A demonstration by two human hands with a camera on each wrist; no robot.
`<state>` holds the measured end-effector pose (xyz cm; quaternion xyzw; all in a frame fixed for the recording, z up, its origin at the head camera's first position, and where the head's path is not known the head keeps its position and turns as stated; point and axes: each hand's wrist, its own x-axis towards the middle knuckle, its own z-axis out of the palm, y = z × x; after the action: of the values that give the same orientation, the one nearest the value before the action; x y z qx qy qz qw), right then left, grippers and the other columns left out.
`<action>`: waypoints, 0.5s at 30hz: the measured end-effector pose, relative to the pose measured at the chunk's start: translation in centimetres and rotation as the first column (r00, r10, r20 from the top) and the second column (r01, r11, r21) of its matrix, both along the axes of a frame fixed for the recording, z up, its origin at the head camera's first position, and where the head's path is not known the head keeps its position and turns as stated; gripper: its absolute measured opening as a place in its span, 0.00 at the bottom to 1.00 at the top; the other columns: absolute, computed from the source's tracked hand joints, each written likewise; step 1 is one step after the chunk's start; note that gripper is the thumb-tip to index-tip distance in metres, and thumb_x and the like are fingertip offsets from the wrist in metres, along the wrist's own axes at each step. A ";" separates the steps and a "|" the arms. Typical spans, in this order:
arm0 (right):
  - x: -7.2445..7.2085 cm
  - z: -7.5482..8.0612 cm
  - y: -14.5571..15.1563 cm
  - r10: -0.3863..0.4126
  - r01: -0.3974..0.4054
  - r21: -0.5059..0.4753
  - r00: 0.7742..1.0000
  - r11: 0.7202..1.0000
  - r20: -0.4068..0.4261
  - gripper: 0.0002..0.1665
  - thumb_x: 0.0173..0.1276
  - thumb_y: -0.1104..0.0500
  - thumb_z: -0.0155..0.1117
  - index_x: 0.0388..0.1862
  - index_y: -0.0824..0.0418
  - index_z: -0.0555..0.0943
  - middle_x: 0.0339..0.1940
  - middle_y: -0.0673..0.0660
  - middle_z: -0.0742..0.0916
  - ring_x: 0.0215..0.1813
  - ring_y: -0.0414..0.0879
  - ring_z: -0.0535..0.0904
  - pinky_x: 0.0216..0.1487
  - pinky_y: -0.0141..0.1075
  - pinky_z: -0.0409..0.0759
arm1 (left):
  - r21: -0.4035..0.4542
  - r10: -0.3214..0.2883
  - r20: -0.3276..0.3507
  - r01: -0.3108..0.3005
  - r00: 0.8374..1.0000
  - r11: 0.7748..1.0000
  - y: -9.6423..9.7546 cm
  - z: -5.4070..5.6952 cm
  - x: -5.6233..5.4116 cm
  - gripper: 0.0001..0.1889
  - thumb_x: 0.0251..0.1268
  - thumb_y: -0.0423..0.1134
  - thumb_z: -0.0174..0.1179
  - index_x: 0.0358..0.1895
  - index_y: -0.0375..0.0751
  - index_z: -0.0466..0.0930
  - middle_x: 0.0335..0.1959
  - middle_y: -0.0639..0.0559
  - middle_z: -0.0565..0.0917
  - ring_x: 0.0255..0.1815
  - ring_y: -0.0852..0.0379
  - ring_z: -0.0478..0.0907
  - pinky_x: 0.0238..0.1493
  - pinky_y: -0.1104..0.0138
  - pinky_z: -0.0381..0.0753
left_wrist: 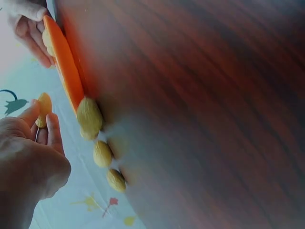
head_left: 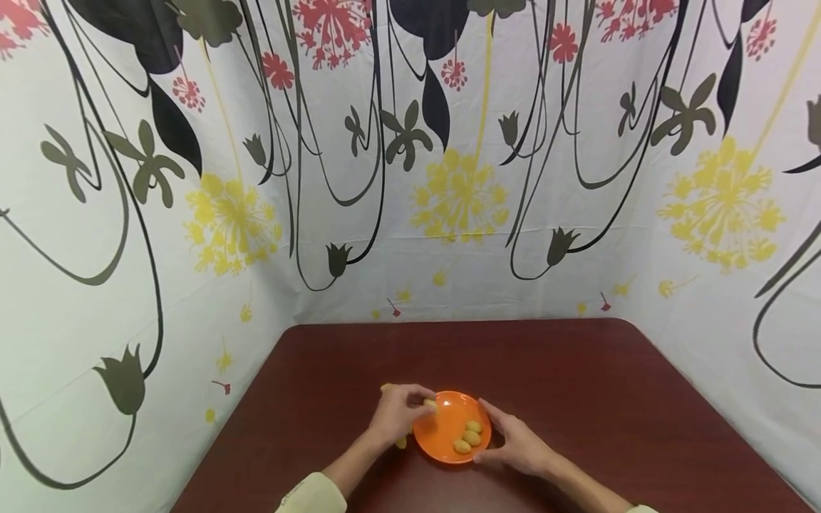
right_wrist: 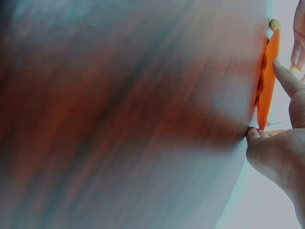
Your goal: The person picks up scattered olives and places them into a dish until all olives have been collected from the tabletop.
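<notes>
An orange plate (head_left: 442, 445) lies on the table, with three small yellow-brown oval lumps (head_left: 472, 438) on its right side. My left hand (head_left: 394, 413) is over the plate's left rim and pinches one similar oval piece (left_wrist: 44, 109) between thumb and fingers; it looks like a nut or tiny potato, I cannot tell which. On the right, my right hand (head_left: 522, 445) holds the plate's edge, thumb and fingers spread along the rim. More oval pieces (left_wrist: 102, 153) lie in a row on the table left of the plate, partly hidden by my left hand in the head view.
The dark reddish-brown table (head_left: 545, 363) has rounded far corners. A white curtain (head_left: 398, 214) with flower and leaf prints surrounds it at the back and both sides.
</notes>
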<state>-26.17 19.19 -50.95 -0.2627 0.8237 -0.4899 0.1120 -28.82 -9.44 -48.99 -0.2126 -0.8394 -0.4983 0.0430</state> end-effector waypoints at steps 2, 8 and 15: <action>0.1 -0.1 0.1 0.004 -0.004 0.001 1.000 1.000 0.010 0.64 0.67 0.55 0.81 0.84 0.78 0.48 0.82 0.79 0.58 0.82 0.73 0.56 0.75 0.63 0.61 | -0.014 -0.010 -0.009 0.010 1.000 1.000 0.8 -0.3 0.0 0.07 0.67 0.34 0.74 0.47 0.41 0.93 0.45 0.53 0.91 0.42 0.61 0.88 0.45 0.67 0.88; -0.2 -0.3 0.1 -0.009 0.009 0.020 1.000 1.000 0.005 0.63 0.68 0.53 0.80 0.84 0.76 0.49 0.83 0.78 0.59 0.82 0.72 0.56 0.75 0.63 0.62 | -0.041 -0.007 -0.003 0.007 1.000 0.999 2.8 -1.1 -0.3 0.07 0.67 0.36 0.74 0.46 0.42 0.93 0.43 0.55 0.91 0.44 0.62 0.87 0.48 0.65 0.88; -0.1 -0.2 0.1 0.000 0.000 0.013 1.000 1.000 -0.002 0.64 0.68 0.53 0.80 0.85 0.76 0.49 0.83 0.78 0.59 0.82 0.72 0.57 0.75 0.63 0.63 | -0.119 0.043 -0.001 -0.043 0.999 0.992 4.7 -1.5 -0.3 0.07 0.67 0.40 0.75 0.46 0.46 0.94 0.43 0.59 0.92 0.47 0.60 0.87 0.50 0.60 0.88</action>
<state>-26.27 19.28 -51.18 -0.2625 0.8270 -0.4841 0.1129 -29.08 -4.73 -50.50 -0.1961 -0.8721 -0.4465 0.0402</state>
